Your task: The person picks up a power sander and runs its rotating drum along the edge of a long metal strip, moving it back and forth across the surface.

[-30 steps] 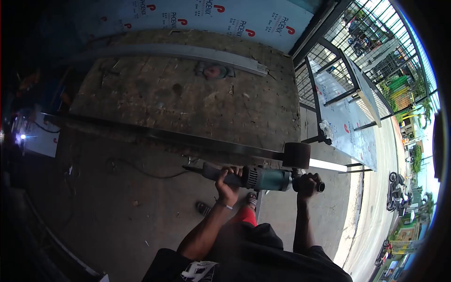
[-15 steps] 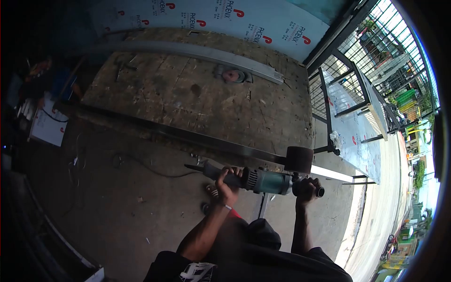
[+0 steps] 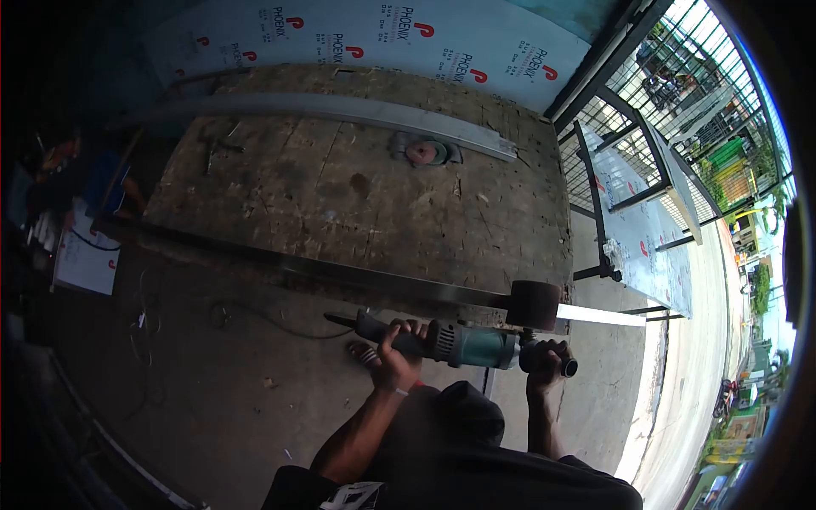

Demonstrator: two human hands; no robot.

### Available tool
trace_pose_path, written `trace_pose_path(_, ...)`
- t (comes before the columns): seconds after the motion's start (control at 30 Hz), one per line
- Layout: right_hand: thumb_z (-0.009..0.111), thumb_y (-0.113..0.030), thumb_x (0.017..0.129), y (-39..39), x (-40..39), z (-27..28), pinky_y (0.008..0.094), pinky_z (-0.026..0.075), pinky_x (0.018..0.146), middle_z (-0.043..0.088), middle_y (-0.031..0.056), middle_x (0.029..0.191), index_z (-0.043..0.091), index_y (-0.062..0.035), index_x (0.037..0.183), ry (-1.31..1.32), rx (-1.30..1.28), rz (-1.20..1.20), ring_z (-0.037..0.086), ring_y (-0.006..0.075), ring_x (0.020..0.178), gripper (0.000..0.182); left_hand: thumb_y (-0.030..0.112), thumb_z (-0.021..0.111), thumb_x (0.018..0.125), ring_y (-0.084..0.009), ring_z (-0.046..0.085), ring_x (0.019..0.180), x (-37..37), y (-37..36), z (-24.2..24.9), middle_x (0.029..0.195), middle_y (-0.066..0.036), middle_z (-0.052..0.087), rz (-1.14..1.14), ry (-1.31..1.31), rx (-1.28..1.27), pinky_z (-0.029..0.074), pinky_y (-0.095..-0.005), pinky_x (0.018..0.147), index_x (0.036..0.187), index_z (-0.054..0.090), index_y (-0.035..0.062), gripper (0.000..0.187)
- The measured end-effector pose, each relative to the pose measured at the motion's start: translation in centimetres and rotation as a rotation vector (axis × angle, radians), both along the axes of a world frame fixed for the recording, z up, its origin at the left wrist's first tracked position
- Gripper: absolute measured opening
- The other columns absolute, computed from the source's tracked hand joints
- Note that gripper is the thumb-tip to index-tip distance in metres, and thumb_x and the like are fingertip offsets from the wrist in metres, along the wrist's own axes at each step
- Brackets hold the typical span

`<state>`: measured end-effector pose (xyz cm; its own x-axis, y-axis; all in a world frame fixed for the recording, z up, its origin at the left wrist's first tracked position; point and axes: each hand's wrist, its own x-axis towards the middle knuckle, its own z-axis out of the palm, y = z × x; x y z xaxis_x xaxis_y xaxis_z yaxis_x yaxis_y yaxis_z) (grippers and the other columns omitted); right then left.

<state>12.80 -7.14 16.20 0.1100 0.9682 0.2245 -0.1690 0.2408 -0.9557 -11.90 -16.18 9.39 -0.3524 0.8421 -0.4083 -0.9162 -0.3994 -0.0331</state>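
Observation:
Both my hands grip a green and black drum sander (image 3: 486, 348) held across my front. My left hand (image 3: 399, 357) is wrapped around its rear handle, near the power cord. My right hand (image 3: 551, 361) closes on the front handle by the gear head. The sander's dark cylindrical drum (image 3: 534, 305) sits on a long metal bar (image 3: 382, 282) that runs along the near edge of the wooden table; whether it presses down is hard to tell. To the right of the drum, the bar's end shines brightly.
On the worn wooden table (image 3: 289, 187) lie an angle grinder with a round disc (image 3: 422, 153) and a long metal tube (image 3: 365, 110). Film-covered sheets (image 3: 357, 34) stand behind. A metal frame (image 3: 642, 204) is at right. Another person (image 3: 106, 183) is at far left.
The sander has slid slightly left along the bar, both hands keeping their grip. My view has shifted a little, so the table appears lower.

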Motion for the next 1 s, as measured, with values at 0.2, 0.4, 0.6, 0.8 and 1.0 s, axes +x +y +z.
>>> trace_pose_path(0.2, 0.056, -0.02, 0.073, -1.1, -3.1, -0.6, 0.0283, 0.045, 0.061, 0.053, 0.0057, 0.068, 0.049, -0.0026, 0.073, -0.042, -0.019, 0.009, 0.051, 0.0137, 0.062, 0.019, 0.028, 0.059, 0.082, -0.0226, 0.045, 0.082, -4.5, -0.6, 1.7, 0.079, -0.007, 0.045, -0.046, 0.078, -0.031, 0.04, -0.0354, 0.08, 0.08, 0.051, 0.0059, 0.024)
trace_pose_path(0.4, 0.058, -0.025, 0.075, -3.5, -6.2, 0.1, 0.0288, 0.042, 0.054, 0.053, 0.005, 0.064, 0.046, -0.0047, 0.072, -0.226, 0.012, -0.003, 0.051, 0.0138, 0.058, 0.023, 0.027, 0.057, 0.084, -0.0225, 0.045, 0.082, -7.7, -2.0, -0.1, 0.08, -0.007, 0.046, -0.068, 0.017, -0.037, 0.039, -0.0353, 0.08, 0.082, 0.051, 0.0052, 0.023)
trace_pose_path(0.6, 0.054, -0.012, 0.073, -4.7, -9.9, 0.7, 0.0288, 0.037, 0.053, 0.043, 0.0031, 0.062, 0.04, -0.0074, 0.072, -0.217, 0.006, -0.01, 0.041, 0.0124, 0.055, 0.015, 0.024, 0.055, 0.086, -0.022, 0.042, 0.081, -10.7, -4.1, 1.2, 0.082, -0.008, 0.045, -0.017, 0.05, 0.013, 0.037, -0.036, 0.079, 0.084, 0.049, 0.004, 0.021)
trace_pose_path(0.8, 0.054, -0.01, 0.073, -6.5, -14.7, 0.9, 0.0284, 0.036, 0.053, 0.042, 0.0022, 0.062, 0.038, -0.0079, 0.069, -0.08, 0.032, 0.066, 0.04, 0.0121, 0.055, 0.016, 0.024, 0.057, 0.085, -0.0231, 0.043, 0.08, -14.8, -5.8, 1.1, 0.079, -0.009, 0.045, -0.008, 0.03, -0.025, 0.038, -0.0359, 0.079, 0.083, 0.05, 0.0043, 0.021)
trace_pose_path(1.0, 0.05, -0.007, 0.076, -8.1, -18.9, 0.3, 0.0286, 0.038, 0.055, 0.042, 0.0024, 0.063, 0.039, -0.0072, 0.067, -0.05, 0.079, -0.029, 0.042, 0.0122, 0.056, 0.013, 0.026, 0.059, 0.083, -0.0235, 0.045, 0.081, -18.6, -6.7, -0.7, 0.079, -0.008, 0.046, -0.005, 0.046, 0.016, 0.04, -0.036, 0.082, 0.08, 0.051, 0.0054, 0.022)
